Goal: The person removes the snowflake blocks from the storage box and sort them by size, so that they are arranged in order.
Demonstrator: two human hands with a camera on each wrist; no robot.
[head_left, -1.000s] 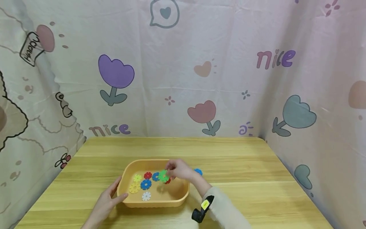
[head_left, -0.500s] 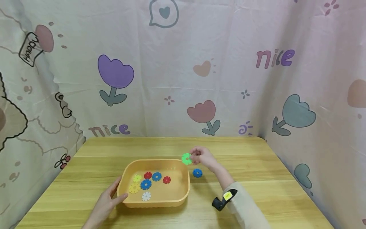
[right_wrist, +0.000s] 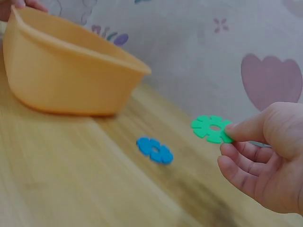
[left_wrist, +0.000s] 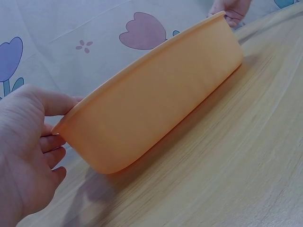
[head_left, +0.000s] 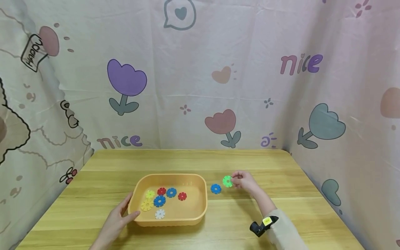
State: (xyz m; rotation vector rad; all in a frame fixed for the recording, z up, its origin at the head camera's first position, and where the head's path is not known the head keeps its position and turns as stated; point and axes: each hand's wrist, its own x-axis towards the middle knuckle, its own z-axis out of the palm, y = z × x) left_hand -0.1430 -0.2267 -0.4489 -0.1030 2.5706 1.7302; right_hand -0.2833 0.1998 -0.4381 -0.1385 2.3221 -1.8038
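My right hand [head_left: 245, 181] pinches a green notched snowflake disc [head_left: 227, 181] by its edge, right of a blue snowflake disc [head_left: 216, 189] that lies on the table. In the right wrist view the green disc [right_wrist: 211, 128] is between thumb and fingers, above the table. At the left end of an orange plastic basin [head_left: 170, 222], my left hand [head_left: 116, 215] grips the rim, thumb over it and fingers outside, as the left wrist view also shows on the basin [left_wrist: 156, 94]. Inside lie several discs: yellow ones [head_left: 147, 205], blue ones [head_left: 159, 201], red ones [head_left: 182, 196] and a white one [head_left: 160, 214].
The basin stands on a light wooden table [head_left: 265, 205]. A patterned curtain [head_left: 187, 86] hangs behind the table and along both sides. A black wrist camera [head_left: 262, 225] is strapped over the right sleeve.
My right hand has lifted the green disc out of the basin and carried it right, past the blue disc on the table. The left hand and basin have stayed in place.
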